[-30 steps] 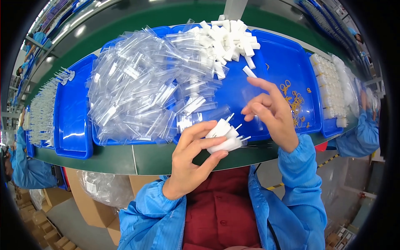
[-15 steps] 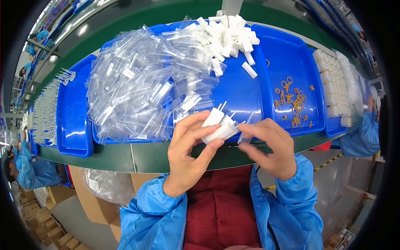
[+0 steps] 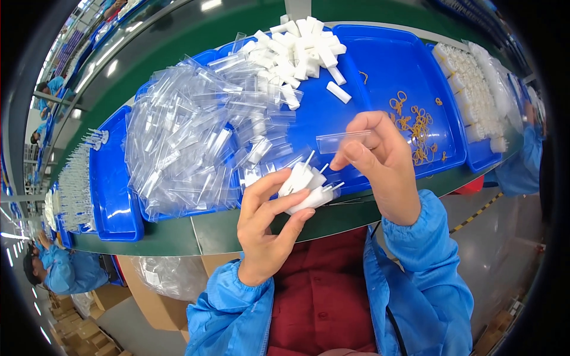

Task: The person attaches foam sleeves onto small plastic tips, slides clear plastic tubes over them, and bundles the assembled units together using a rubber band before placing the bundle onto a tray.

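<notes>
My left hand (image 3: pixel 265 222) is closed around a small bunch of white foam pieces (image 3: pixel 298 180) at the front edge of the trays. Thin white sticks poke out of their far ends. Up and to the right, my right hand (image 3: pixel 383 163) pinches a clear plastic sleeve (image 3: pixel 332 143) between thumb and fingers, apart from the bunch. To the left of my hands lies a large heap of clear plastic sleeves (image 3: pixel 172 136), some with white inside. Loose white foam pieces (image 3: pixel 297 50) are piled beyond it at the back.
Yellow rubber bands (image 3: pixel 420 127) lie in the right blue tray (image 3: pixel 386 53). Another blue tray (image 3: pixel 116 202) stands left, beside rows of thin white-tipped items (image 3: pixel 74 184). Packed white pieces (image 3: pixel 469 89) sit far right. Co-workers in blue (image 3: pixel 74 270) work on both sides.
My right hand has moved up and away from the white bunch, carrying the clear sleeve. My left hand keeps its hold. The whole view has turned slightly.
</notes>
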{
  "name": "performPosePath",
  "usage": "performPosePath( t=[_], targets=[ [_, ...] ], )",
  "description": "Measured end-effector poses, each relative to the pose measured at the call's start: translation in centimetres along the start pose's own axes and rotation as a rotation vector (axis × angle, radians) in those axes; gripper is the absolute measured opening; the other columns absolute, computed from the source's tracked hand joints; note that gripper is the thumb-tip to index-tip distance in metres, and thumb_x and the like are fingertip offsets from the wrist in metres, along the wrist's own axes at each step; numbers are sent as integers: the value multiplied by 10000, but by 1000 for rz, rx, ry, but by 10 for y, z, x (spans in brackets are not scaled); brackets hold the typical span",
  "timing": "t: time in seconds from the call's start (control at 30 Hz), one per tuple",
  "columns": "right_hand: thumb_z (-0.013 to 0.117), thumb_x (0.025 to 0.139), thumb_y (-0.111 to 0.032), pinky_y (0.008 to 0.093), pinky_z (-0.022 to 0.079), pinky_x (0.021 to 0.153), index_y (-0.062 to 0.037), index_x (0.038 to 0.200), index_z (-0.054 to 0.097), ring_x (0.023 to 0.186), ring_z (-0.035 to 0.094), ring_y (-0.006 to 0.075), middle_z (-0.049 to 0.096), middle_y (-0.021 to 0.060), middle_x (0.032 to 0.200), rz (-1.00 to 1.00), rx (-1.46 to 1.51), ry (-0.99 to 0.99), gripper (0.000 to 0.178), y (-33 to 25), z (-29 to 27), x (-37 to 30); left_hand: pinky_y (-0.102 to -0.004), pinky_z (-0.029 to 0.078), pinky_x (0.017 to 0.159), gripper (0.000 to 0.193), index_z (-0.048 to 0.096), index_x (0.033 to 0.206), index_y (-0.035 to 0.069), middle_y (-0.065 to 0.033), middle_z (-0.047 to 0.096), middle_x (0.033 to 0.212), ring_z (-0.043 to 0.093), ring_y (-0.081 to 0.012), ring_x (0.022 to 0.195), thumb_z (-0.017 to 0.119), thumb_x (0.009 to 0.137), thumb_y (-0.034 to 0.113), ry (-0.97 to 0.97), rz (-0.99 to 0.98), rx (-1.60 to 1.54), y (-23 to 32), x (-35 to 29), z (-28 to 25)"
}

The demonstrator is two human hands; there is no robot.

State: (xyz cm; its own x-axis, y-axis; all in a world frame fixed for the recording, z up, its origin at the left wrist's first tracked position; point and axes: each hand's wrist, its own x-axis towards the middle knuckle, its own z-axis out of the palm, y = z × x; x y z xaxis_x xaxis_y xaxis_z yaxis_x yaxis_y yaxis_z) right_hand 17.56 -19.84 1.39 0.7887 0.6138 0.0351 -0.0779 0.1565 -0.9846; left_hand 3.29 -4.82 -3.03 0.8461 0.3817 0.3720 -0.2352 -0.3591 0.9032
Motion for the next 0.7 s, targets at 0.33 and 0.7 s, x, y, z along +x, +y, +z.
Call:
performPosePath(
  t=[0.33,0.7],
  targets=[
    [587,1017,-190,292,488,913,-16,1285,537,988,642,143,700,97,1035,-75,-64,10,323,1,11,-11,-332,579,925,260,690,1117,-25,-169,494,1353,596,-260,1195,731,860,-36,31,-130,-279,2,-1,0],
    [584,1014,-146,294,519,864,-24,1311,550,1000,658,153,682,89,1038,-111,-123,-25,323,13,16,-16,-334,585,918,262,695,1118,-24,-166,504,1339,603,-260,1182,729,859,-42,85,-134,-255,2,-2,2]
  ],
)
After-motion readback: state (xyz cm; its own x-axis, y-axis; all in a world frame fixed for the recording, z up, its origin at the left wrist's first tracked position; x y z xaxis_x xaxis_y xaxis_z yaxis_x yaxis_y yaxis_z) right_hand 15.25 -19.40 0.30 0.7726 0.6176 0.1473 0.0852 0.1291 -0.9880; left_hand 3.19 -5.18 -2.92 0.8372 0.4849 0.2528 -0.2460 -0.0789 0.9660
